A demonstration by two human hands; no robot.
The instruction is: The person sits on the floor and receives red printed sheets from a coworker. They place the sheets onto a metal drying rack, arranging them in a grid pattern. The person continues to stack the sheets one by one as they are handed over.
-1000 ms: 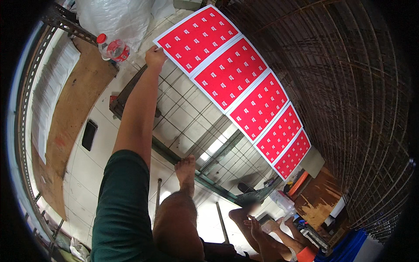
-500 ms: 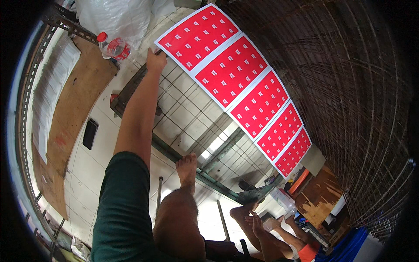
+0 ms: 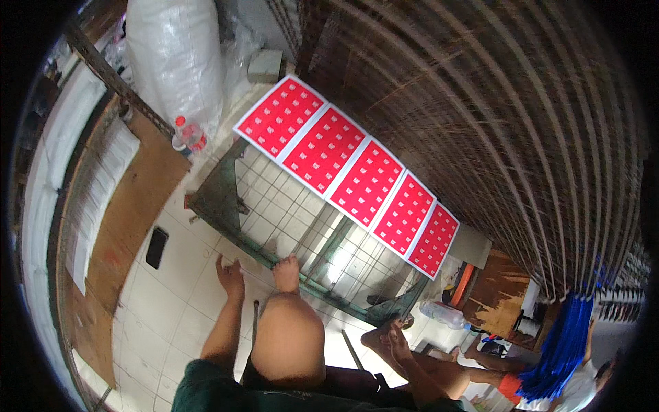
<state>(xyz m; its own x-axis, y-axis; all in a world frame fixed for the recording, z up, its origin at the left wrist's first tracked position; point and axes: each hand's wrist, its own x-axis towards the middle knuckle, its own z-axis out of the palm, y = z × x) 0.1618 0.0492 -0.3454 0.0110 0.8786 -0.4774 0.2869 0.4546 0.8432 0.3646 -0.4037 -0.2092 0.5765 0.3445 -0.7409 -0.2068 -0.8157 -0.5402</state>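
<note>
Before us, red printed sheets (image 3: 367, 184) lie along the far side of a wire rack (image 3: 328, 244), seemingly keeping flat there. Our left hand (image 3: 231, 277) and right hand (image 3: 398, 341) look loosely open, empty.

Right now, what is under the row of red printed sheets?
The red printed sheets lie on a green-framed wire rack; along their near edge, tiled floor shows through the rack. Anything directly beneath the sheets is covered and cannot be seen.
</note>
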